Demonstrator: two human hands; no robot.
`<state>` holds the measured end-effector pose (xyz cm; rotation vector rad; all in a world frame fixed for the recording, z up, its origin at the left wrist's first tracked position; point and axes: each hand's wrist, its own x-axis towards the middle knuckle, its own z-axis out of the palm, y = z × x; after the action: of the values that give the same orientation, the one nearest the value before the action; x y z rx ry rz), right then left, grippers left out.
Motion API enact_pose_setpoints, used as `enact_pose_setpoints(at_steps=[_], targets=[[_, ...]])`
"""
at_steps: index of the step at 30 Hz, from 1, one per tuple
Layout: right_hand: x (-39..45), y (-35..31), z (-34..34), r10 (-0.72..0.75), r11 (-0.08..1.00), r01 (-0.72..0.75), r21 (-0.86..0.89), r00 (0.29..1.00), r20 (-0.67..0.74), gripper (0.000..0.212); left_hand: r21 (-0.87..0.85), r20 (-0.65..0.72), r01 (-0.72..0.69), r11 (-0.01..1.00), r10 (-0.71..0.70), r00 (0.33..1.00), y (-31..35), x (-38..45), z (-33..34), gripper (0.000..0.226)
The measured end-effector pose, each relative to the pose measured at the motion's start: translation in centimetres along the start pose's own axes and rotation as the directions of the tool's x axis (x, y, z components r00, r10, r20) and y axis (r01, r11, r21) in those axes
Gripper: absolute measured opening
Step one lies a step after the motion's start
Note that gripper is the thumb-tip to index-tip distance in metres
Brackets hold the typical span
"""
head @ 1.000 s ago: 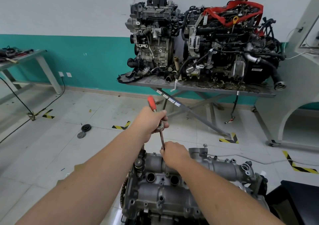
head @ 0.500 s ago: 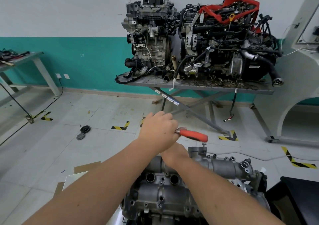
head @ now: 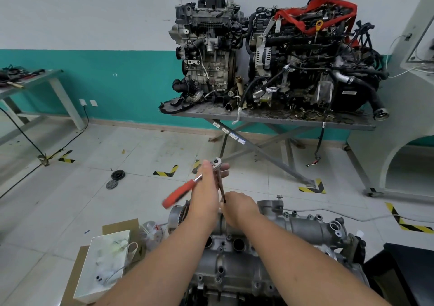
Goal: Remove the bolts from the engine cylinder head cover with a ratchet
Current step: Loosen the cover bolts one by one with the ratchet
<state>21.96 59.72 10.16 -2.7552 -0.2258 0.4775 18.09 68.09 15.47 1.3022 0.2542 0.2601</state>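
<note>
The ratchet [head: 212,171] is held above the far end of the cylinder head cover [head: 237,256], which lies low in the centre of the view on the engine being worked on. The ratchet's metal head is seen at the top, just beyond the fingertips of the left hand [head: 206,195]; its orange grip [head: 179,194] slants down to the left, clear of the hand. The left hand is raised edge-on, fingers extended along the tool near its head; whether the fingers are wrapped around it cannot be told from this angle. A thin dark extension bar [head: 222,188] is seen running from the ratchet head down to the right hand [head: 239,208], which is closed around the bar's lower end, just over the cover; the socket and the bolt beneath are hidden by that hand. One bolt [head: 279,197] is noted standing upright on a housing to the right of the hands. Beside the engine on the left, a white tray [head: 103,268] with small parts is set on cardboard. Two further engines [head: 270,56] are seen on a steel table [head: 270,117] against the teal wall.
</note>
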Motion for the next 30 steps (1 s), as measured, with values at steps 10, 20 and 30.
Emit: enact_pose_setpoints(at_steps=[10,20,30], targets=[[-0.2,0.2,0.3,-0.022,1.0,0.022,0.016,0.999,-0.035,0.029,-0.169,0.276,0.213,0.962,-0.161,0.948,2.9,1.1,-2.0,0.021],[-0.2,0.3,0.7,-0.035,0.999,0.035,-0.001,0.998,-0.059,0.028,-0.234,0.382,0.378,0.896,-0.273,0.883,4.1,1.1,-3.7,0.019],[-0.3,0.3,0.4,-0.031,0.999,0.032,0.041,0.998,-0.046,0.025,0.363,0.103,0.357,0.861,-0.418,0.902,6.2,3.4,-0.2,0.032]])
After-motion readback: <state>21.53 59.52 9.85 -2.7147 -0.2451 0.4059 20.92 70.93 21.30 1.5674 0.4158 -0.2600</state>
